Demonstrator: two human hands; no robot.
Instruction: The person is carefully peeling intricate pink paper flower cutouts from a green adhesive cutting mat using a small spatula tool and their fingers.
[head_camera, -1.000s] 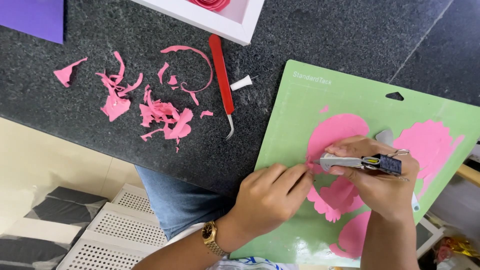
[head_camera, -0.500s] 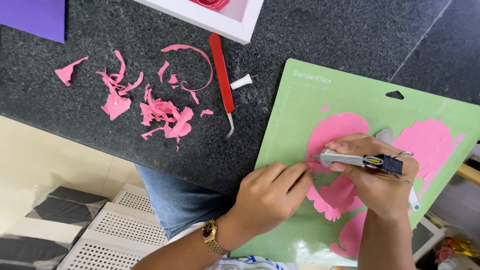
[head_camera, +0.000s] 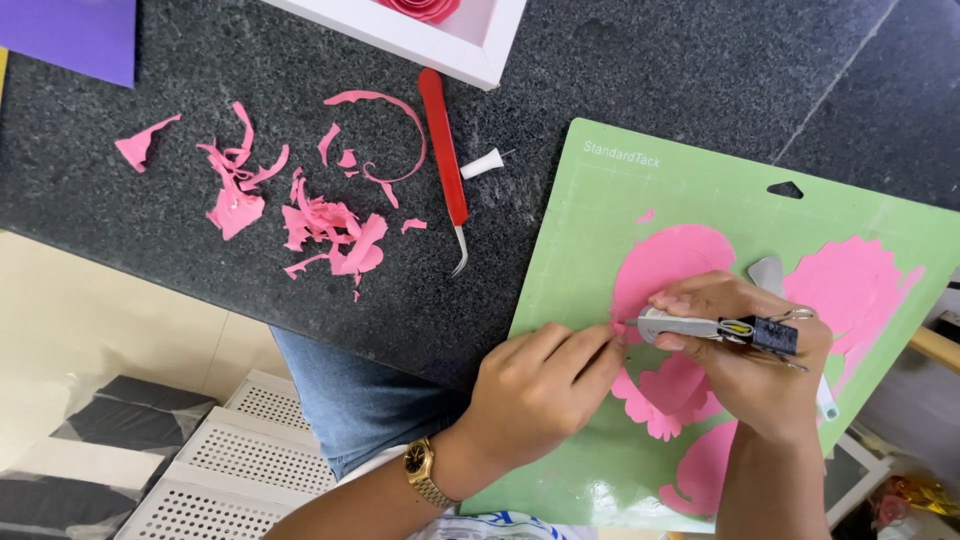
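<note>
Left hand (head_camera: 540, 385) pinches the pink paper cutout (head_camera: 665, 300) edge on our green cutting mat (head_camera: 590, 260); right hand (head_camera: 745, 350) grips a small metal tool (head_camera: 700, 328), tip at that spot. Mat overhangs the dark granite bench (head_camera: 640, 70); pink scraps (head_camera: 300, 205) and red weeding hook (head_camera: 445, 165) lie left.

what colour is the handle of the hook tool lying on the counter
Red, with a bare metal hooked tip. The hook tool shows clearly in the head view, lying on the dark speckled counter.

L hand (head_camera: 540, 385) fingers pinched, knuckles up; R hand (head_camera: 750, 350) fingers curled shut, wrists close.
</note>
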